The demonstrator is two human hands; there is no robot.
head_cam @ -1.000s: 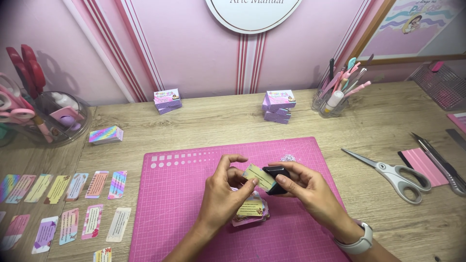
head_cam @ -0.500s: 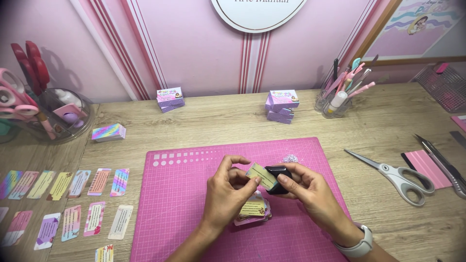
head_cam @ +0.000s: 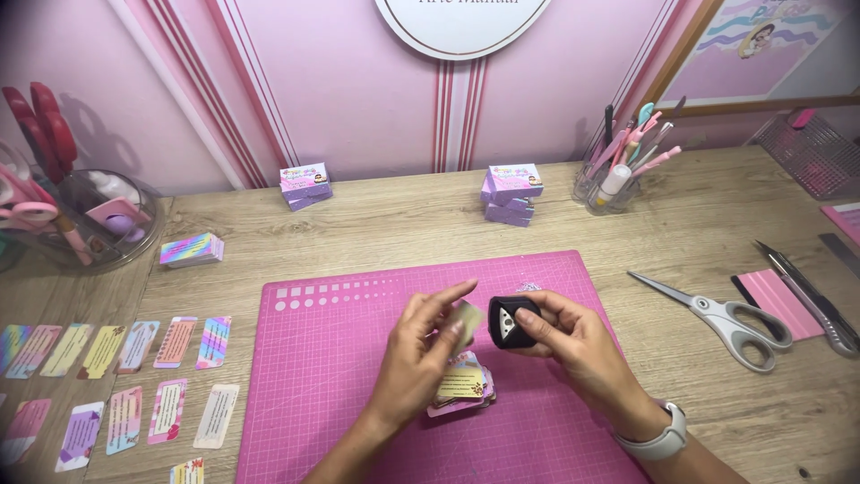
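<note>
My left hand [head_cam: 417, 354] pinches a small pale card [head_cam: 466, 322] by its edge, index finger stretched out above it. My right hand [head_cam: 573, 341] grips a small black corner punch [head_cam: 509, 321], held just right of the card and a little apart from it. Both hover over a pink cutting mat [head_cam: 331, 358]. Under my hands, on the mat, lies a small stack of printed cards [head_cam: 464, 387]. A white watch sits on my right wrist.
Rows of colourful cards [head_cam: 134, 376] lie left of the mat. Grey-handled scissors [head_cam: 726, 318], a pink scraper [head_cam: 779, 303] and a craft knife lie to the right. Small purple boxes [head_cam: 512, 193], a cup of pens [head_cam: 618, 175] and a clear bowl of tools [head_cam: 81, 220] stand behind.
The card has come out of the punch: my left hand has drawn it slightly left and turned it, so card and punch are now apart. The view has shifted a little.
</note>
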